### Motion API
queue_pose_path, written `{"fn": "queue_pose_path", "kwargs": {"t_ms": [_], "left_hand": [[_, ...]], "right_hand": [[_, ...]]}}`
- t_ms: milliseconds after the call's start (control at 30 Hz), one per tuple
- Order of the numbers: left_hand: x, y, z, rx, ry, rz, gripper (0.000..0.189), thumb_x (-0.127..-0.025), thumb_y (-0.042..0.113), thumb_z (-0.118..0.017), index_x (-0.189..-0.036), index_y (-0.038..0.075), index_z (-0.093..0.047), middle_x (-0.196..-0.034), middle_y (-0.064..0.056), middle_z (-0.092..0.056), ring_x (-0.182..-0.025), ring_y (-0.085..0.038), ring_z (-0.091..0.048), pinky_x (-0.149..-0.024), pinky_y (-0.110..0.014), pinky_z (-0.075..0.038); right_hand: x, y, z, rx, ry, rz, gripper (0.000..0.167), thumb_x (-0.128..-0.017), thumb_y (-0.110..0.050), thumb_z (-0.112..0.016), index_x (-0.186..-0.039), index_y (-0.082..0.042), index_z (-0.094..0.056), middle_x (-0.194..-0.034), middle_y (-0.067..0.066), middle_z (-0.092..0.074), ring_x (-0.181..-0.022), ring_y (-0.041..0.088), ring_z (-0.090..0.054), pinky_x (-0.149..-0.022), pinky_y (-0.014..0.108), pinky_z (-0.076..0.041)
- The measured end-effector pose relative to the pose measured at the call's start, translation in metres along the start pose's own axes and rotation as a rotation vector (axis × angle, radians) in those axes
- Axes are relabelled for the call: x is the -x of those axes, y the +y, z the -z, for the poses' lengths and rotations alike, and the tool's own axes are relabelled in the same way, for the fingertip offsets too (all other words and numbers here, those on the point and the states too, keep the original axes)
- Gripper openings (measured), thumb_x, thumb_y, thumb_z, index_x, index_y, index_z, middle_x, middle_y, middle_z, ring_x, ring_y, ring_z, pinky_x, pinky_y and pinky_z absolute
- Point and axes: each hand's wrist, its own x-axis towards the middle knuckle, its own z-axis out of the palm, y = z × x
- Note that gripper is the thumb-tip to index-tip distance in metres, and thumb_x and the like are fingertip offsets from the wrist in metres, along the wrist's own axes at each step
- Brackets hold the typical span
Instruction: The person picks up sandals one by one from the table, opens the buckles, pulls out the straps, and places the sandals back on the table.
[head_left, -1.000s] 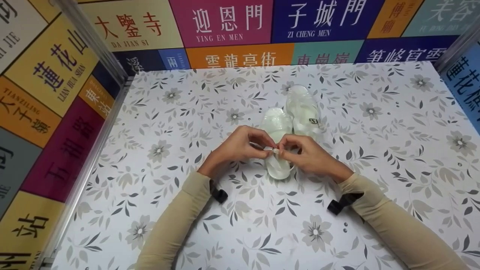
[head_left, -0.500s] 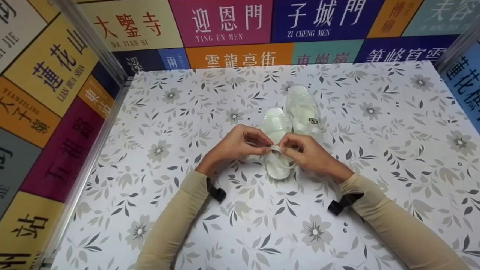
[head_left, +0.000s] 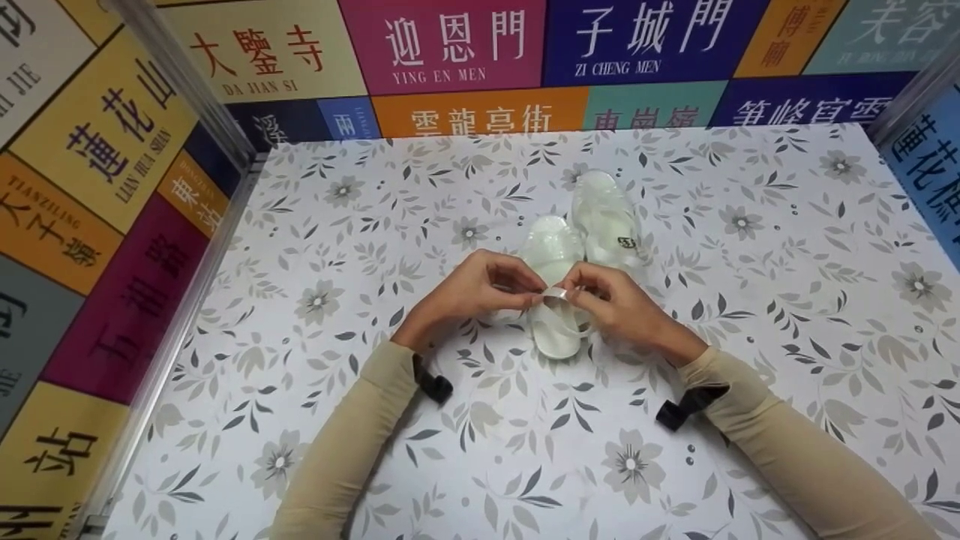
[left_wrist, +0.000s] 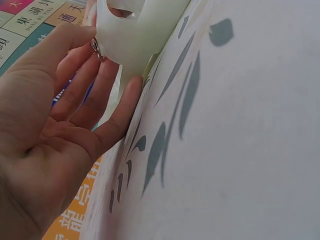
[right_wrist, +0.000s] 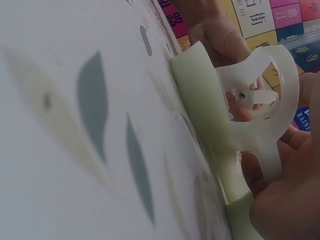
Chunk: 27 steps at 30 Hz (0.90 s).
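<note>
A pair of translucent whitish jelly sandals lies mid-table in the head view. Both hands work at the nearer sandal. My left hand pinches one side of its ankle strap, by a small metal buckle that shows in the left wrist view. On the other side, my right hand pinches the strap between thumb and forefinger. Between the fingertips the strap bows upward in a small arc. The right wrist view shows the sandal's pale green sole on the table, with fingers partly hidden behind its straps.
The other sandal, with a small dark mark on it, lies just beyond and right, beside the first. A white leaf-patterned cloth covers the table. Colourful lettered panels stand along the back and sides.
My right fingertips have shifted slightly up and to the right along the strap. More of the strap shows as an arc between the hands. The left hand stays nearly still.
</note>
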Motion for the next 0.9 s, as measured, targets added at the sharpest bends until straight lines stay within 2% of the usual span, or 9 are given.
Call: {"fn": "queue_pose_path", "kwargs": {"t_ms": [100, 200, 333, 500, 633, 733, 800, 833, 900], "left_hand": [[0.000, -0.001, -0.001, 0.004, 0.003, 0.003, 0.017, -0.095, 0.013, -0.084, -0.112, 0.011, -0.083, -0.109, -0.004, -0.084, -0.097, -0.020, -0.079, -0.087, -0.032, -0.065], [-0.001, -0.001, -0.001, 0.024, 0.005, 0.015, 0.017, -0.095, 0.013, -0.085, -0.111, 0.009, -0.082, -0.109, -0.004, -0.083, -0.101, -0.020, -0.079, -0.091, -0.033, -0.064], [-0.001, -0.003, -0.001, 0.048, -0.009, 0.018, 0.020, -0.096, 0.015, -0.083, -0.114, 0.006, -0.081, -0.109, -0.006, -0.082, -0.099, -0.021, -0.078, -0.089, -0.032, -0.063], [0.000, -0.002, 0.001, 0.050, -0.034, 0.027, 0.024, -0.098, 0.020, -0.082, -0.118, 0.005, -0.081, -0.111, -0.006, -0.082, -0.102, -0.023, -0.077, -0.093, -0.034, -0.062], [0.001, -0.001, 0.001, 0.068, -0.056, 0.046, 0.025, -0.101, 0.022, -0.079, -0.119, 0.006, -0.080, -0.114, -0.009, -0.080, -0.104, -0.023, -0.077, -0.096, -0.038, -0.064], [0.001, 0.002, 0.001, 0.118, -0.051, 0.079, 0.023, -0.104, 0.026, -0.075, -0.117, 0.009, -0.080, -0.114, -0.010, -0.079, -0.103, -0.023, -0.076, -0.097, -0.042, -0.065], [0.001, 0.006, 0.000, 0.130, -0.026, 0.108, 0.021, -0.106, 0.027, -0.072, -0.115, 0.010, -0.080, -0.110, -0.011, -0.078, -0.101, -0.024, -0.076, -0.095, -0.043, -0.066], [0.001, 0.008, -0.001, 0.118, -0.005, 0.122, 0.022, -0.107, 0.028, -0.071, -0.113, 0.009, -0.080, -0.106, -0.012, -0.077, -0.098, -0.025, -0.077, -0.093, -0.043, -0.067], [0.000, 0.013, -0.002, 0.015, 0.055, 0.135, 0.023, -0.108, 0.028, -0.070, -0.109, 0.008, -0.080, -0.101, -0.012, -0.078, -0.092, -0.023, -0.076, -0.089, -0.037, -0.067]], "right_hand": [[0.000, -0.001, 0.000, 0.002, 0.040, 0.020, 0.006, -0.103, -0.002, -0.065, -0.103, 0.002, -0.068, -0.100, 0.019, -0.069, -0.083, 0.026, -0.063, -0.073, 0.023, -0.052], [0.001, -0.003, 0.000, 0.041, 0.067, 0.041, 0.006, -0.105, -0.010, -0.068, -0.108, -0.007, -0.072, -0.101, 0.012, -0.072, -0.080, 0.022, -0.063, -0.071, 0.024, -0.052], [0.001, -0.005, 0.000, 0.110, 0.102, 0.060, 0.014, -0.107, -0.021, -0.071, -0.119, -0.016, -0.074, -0.113, 0.006, -0.077, -0.084, 0.022, -0.067, -0.069, 0.025, -0.055], [0.001, -0.009, 0.006, 0.120, 0.159, 0.057, 0.029, -0.106, -0.018, -0.071, -0.133, -0.008, -0.069, -0.134, 0.012, -0.072, -0.111, 0.027, -0.070, -0.072, 0.024, -0.060], [0.004, -0.019, 0.013, 0.215, 0.172, 0.059, 0.037, -0.106, -0.019, -0.070, -0.142, -0.010, -0.065, -0.143, 0.015, -0.069, -0.130, 0.030, -0.068, -0.081, 0.027, -0.066], [0.009, -0.031, 0.017, 0.323, 0.215, 0.081, 0.035, -0.106, -0.018, -0.070, -0.140, -0.010, -0.066, -0.138, 0.013, -0.072, -0.124, 0.028, -0.072, -0.081, 0.023, -0.065], [0.011, -0.038, 0.018, 0.370, 0.265, 0.084, 0.028, -0.106, -0.016, -0.069, -0.132, -0.008, -0.071, -0.126, 0.011, -0.077, -0.113, 0.025, -0.076, -0.075, 0.019, -0.063], [0.012, -0.041, 0.019, 0.389, 0.287, 0.078, 0.024, -0.106, -0.015, -0.068, -0.127, -0.007, -0.072, -0.119, 0.009, -0.079, -0.107, 0.022, -0.077, -0.072, 0.017, -0.061], [0.014, -0.046, 0.019, 0.424, 0.314, 0.040, 0.018, -0.106, -0.018, -0.067, -0.118, -0.005, -0.074, -0.106, 0.008, -0.081, -0.093, 0.020, -0.078, -0.067, 0.015, -0.057]]}}
